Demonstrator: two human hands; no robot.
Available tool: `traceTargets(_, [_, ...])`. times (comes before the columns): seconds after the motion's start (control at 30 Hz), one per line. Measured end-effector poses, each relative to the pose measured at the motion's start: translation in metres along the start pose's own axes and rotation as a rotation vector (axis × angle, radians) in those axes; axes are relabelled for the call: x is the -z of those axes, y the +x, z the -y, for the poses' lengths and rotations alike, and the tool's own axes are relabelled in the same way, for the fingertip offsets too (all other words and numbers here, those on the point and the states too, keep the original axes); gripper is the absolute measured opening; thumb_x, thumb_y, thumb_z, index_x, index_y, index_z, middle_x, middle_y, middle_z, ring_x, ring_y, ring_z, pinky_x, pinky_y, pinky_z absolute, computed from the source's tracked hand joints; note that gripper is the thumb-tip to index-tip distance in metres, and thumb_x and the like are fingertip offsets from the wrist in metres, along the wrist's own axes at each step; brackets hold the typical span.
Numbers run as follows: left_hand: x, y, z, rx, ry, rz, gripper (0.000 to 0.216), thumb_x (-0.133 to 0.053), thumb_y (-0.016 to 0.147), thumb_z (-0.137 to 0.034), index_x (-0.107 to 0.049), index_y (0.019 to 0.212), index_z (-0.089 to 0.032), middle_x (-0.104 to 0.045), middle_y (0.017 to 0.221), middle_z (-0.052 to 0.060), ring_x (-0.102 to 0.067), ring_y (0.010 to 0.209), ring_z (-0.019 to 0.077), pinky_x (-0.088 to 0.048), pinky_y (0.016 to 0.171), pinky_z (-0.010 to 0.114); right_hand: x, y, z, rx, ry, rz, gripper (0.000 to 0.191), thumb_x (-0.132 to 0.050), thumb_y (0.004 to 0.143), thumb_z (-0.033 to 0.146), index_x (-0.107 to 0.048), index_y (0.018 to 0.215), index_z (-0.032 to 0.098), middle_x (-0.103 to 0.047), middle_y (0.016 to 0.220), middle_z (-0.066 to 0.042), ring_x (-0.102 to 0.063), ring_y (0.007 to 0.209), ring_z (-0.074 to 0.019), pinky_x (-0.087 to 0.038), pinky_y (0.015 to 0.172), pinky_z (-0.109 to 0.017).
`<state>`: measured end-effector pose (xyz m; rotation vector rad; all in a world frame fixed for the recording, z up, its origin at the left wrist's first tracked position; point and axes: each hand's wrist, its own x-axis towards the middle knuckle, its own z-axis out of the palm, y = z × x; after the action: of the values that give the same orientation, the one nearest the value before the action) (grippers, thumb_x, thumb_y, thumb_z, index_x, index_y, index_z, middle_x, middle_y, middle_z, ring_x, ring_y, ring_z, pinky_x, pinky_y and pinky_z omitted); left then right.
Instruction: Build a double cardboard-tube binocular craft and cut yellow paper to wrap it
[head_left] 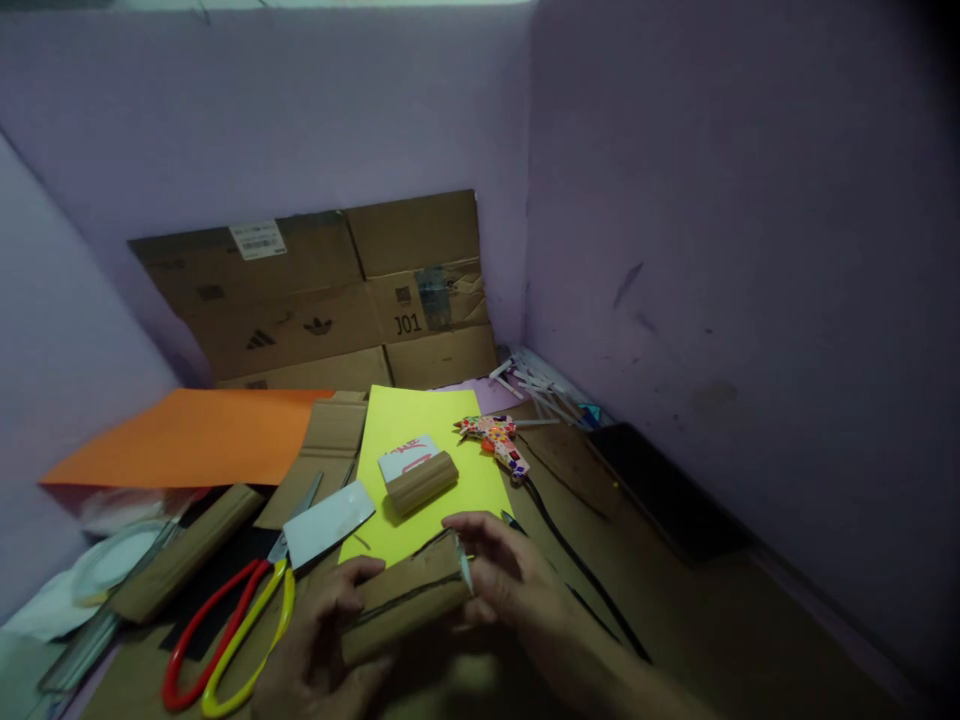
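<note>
A small folded piece of cardboard is held between my two hands, low in the middle of the head view. My left hand grips its left end, thumb below and fingers on top. At its right end, my right hand closes around the edge, where a pale strip shows. Just beyond lies a yellow sheet bearing a curved cardboard piece and a white printed card. Scissors with red and yellow handles rest left of my left hand, their blades partly under a white card.
A patterned glue gun lies at the right, its black cord running toward me. White sticks are heaped by the wall. An orange sheet, a cardboard strip and a dark flat panel lie around. Flattened cardboard leans behind.
</note>
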<state>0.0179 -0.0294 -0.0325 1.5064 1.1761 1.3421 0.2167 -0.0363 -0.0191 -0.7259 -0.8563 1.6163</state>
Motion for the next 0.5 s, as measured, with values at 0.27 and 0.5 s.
traceTargets(0.27, [0.008,-0.005,-0.013,-0.462,0.351,0.309,0.033,-0.056,0.071,-0.002,-0.058,0.093,-0.027,-0.061,0.115,0.007,-0.059,0.106,0.0245,-0.049,0.088,0.033,0.002,0.003,0.009,-0.348,-0.069,-0.037,0.037,-0.077,0.059,0.039,-0.064,0.085,0.016,-0.058,0.074,0.0,-0.059,0.063,-0.0146,-0.054,0.051,-0.028])
traceTargets(0.5, [0.014,-0.006,-0.013,-0.201,0.156,0.323,0.043,-0.062,0.076,-0.036,-0.056,0.118,-0.027,-0.051,0.133,0.008,-0.045,0.124,0.0302,-0.041,0.099,0.039,0.004,0.0,0.005,-0.03,-0.432,-0.007,0.025,-0.072,0.065,0.03,-0.066,0.086,0.019,-0.057,0.074,0.001,-0.052,0.067,-0.0135,-0.043,0.058,-0.025])
